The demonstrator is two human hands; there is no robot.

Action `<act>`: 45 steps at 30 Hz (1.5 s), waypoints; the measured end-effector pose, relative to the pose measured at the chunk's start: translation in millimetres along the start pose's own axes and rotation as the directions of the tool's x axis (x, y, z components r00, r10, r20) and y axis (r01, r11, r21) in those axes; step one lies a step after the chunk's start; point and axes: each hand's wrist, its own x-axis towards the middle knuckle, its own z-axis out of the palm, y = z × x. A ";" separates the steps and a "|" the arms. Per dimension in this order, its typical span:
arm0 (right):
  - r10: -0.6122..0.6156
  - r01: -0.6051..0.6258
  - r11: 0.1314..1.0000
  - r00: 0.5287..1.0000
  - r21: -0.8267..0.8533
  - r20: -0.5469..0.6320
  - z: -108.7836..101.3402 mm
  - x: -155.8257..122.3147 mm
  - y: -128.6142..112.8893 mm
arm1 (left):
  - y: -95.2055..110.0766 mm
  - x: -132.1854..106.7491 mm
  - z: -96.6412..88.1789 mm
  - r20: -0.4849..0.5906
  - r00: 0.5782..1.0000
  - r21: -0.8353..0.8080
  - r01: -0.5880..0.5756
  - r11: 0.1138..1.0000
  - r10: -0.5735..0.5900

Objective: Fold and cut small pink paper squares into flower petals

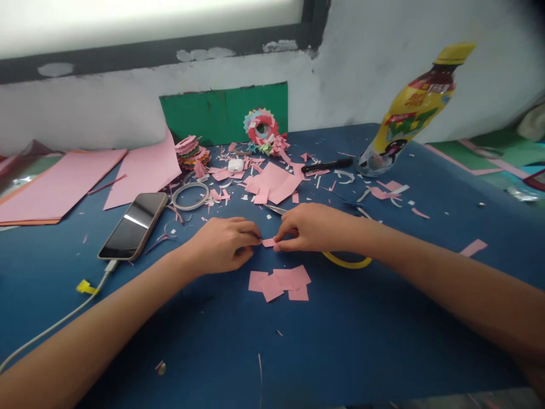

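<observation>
My left hand [223,244] and my right hand [310,227] meet at the middle of the blue table [361,329]. Both pinch one small pink paper piece [268,242] between their fingertips, pressed low against the tabletop. Just in front of the hands lies a small pile of several pink paper squares [280,283]. A yellow ring [347,262], perhaps scissor handles or tape, shows from under my right wrist.
A phone [133,225] on a white cable lies at the left beside a tape ring [190,195]. Pink sheets [59,182], paper scraps, folded paper stars [260,128], a green board, a black pen [327,165] and a yellow drink bottle [413,108] stand further back.
</observation>
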 end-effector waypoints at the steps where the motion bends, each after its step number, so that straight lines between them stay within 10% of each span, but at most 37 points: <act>1: -0.009 0.009 1.000 0.999 -0.004 -0.034 2.1 0.7 -1.1 | 0.2 0.2 0.6 -0.013 1.000 -0.018 0.013 1.000 -0.013; 13: -0.169 0.180 0.971 0.982 0.160 -0.079 15.7 4.1 0.5 | 1.9 -0.3 4.4 -0.050 0.999 -0.056 0.000 0.998 -0.003; 32: -0.594 0.577 0.756 0.803 -0.309 0.046 10.1 4.1 13.5 | 3.2 -1.3 11.3 -0.134 0.982 -0.077 -0.147 0.986 0.135; 45: -0.512 0.504 0.847 0.859 -0.167 0.000 6.7 4.7 19.6 | 0.5 -3.8 12.8 -0.196 0.968 -0.201 -0.198 0.959 0.159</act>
